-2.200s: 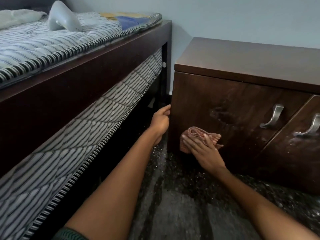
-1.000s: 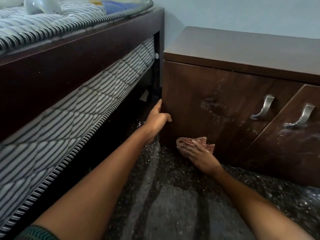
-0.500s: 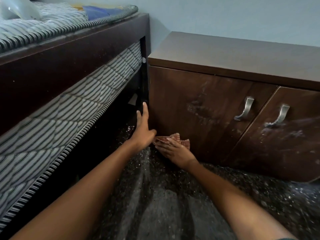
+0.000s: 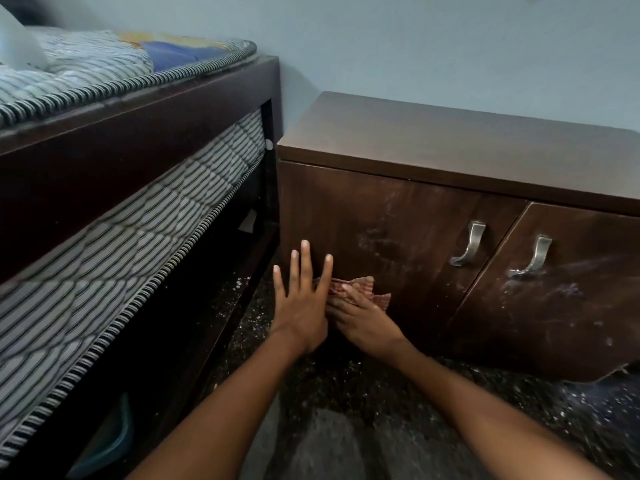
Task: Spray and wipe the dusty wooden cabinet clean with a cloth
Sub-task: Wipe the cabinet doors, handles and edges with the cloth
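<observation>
A low dark wooden cabinet (image 4: 433, 157) stands against the wall, its left door (image 4: 391, 223) smeared with pale dust. My right hand (image 4: 360, 320) presses a crumpled pink striped cloth (image 4: 360, 289) against the bottom left corner of that door. My left hand (image 4: 303, 299) is beside it with fingers spread, flat near the cabinet's left edge, partly covering the cloth. The right door (image 4: 568, 306) stands slightly ajar and is dusty too. A white spray bottle (image 4: 17, 43) lies on the bed at top left, blurred.
A dark-framed bed (image 4: 138, 140) with a striped mattress (image 4: 104, 258) runs along the left, close to the cabinet. Two metal handles (image 4: 469, 244) sit on the doors. The dark floor (image 4: 346, 410) is speckled with dust. A bluish object (image 4: 110, 441) lies under the bed.
My right hand slid the cloth down and left to the door's bottom corner. My left hand let go of the cabinet edge and now lies flat with fingers spread.
</observation>
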Motion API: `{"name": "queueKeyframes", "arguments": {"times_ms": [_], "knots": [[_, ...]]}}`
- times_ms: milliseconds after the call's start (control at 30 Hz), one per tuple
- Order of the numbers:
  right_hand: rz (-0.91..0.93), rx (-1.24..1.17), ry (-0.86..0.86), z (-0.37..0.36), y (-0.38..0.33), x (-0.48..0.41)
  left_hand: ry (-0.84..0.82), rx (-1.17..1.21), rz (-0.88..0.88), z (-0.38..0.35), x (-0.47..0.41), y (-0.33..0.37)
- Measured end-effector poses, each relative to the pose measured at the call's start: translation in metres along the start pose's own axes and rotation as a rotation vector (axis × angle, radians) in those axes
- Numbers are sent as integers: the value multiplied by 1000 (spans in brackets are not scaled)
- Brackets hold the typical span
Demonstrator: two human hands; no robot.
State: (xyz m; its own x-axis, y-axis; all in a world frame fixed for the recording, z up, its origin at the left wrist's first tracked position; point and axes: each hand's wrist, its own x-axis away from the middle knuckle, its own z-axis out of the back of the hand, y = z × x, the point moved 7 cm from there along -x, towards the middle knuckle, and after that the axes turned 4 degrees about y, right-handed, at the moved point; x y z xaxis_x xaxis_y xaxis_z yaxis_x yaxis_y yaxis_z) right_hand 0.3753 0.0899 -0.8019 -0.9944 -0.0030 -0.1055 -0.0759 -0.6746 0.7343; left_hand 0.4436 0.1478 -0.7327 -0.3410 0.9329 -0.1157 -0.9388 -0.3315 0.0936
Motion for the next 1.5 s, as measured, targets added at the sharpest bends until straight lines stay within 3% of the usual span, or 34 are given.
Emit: {"name": "queueKeyframes", "arguments": {"times_ms": [233,367,433,500,633,767,967,1033,1100,1267,1500], "knots": [[112,-1,-272,-41,-32,23,-5,5,9,-4,-1,-2],[46,-71,-350,-52,-20,82,-35,1,10,-4,-1,-1],[-44,-105,-275,-45,-6,103,-49,5,19,-6,-2,1],[-205,-97,-77,-29,15,109,-72,0,24,-8,-3,1],[-436,-131,134,10,41,77,-95,-13,19,-11,-6,0],[-283,-80,119,8,27,32,-90,-21,16,-12,-6,-3],[-55,-76,-243,-49,-8,82,-119,-4,10,-12,-6,-3],[-159,-92,-147,-47,-2,107,-124,-2,8,-12,-6,-2],[-380,-131,-4,-34,15,128,-128,7,6,-13,-6,-1],[-910,-306,154,-13,42,134,-124,10,13,-13,-6,0],[-1272,-414,262,19,75,110,-164,-10,10,-12,-6,-2]]}}
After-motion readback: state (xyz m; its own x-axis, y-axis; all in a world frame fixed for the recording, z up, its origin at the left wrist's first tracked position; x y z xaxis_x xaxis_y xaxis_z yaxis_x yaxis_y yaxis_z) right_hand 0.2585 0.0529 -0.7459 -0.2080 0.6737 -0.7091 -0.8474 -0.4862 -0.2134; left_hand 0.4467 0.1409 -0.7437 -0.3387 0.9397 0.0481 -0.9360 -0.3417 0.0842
